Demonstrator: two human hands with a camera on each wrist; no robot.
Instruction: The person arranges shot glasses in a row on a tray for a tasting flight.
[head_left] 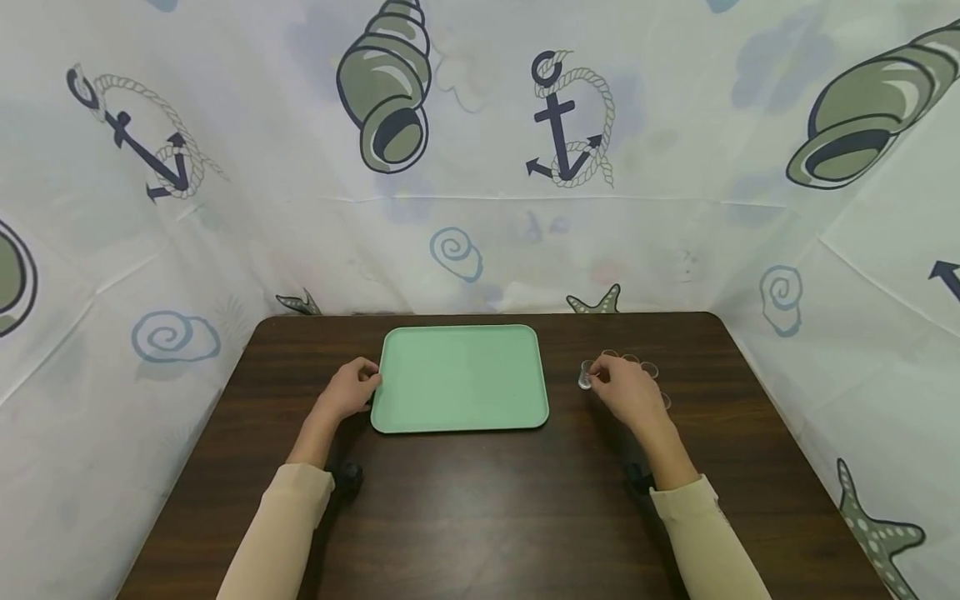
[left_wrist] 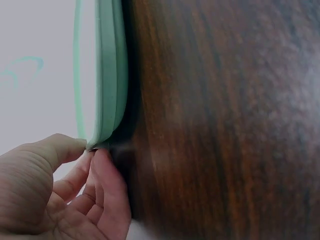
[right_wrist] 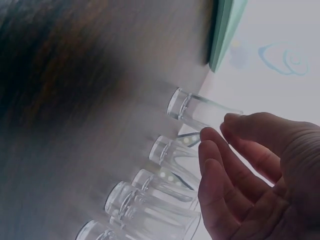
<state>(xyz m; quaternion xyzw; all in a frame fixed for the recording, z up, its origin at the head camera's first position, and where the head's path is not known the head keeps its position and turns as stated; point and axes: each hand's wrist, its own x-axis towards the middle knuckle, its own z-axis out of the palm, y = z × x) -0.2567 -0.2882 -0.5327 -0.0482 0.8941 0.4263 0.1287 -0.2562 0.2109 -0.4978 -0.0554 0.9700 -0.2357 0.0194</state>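
A pale green rectangular tray lies on the dark wooden table. My left hand is at its left edge; in the left wrist view, the thumb and fingers pinch the tray's rim. To the right of the tray, my right hand pinches a small clear shot glass near its rim between thumb and fingertips. That glass is upright, at or close to the tabletop; I cannot tell whether it touches. Several more shot glasses stand beside and behind the right hand, partly hidden by it.
The dark wood table has rounded far corners. A white cloth printed with shells, anchors and starfish hangs behind and along both sides. Between the tray and the held glass lies a narrow strip of tabletop.
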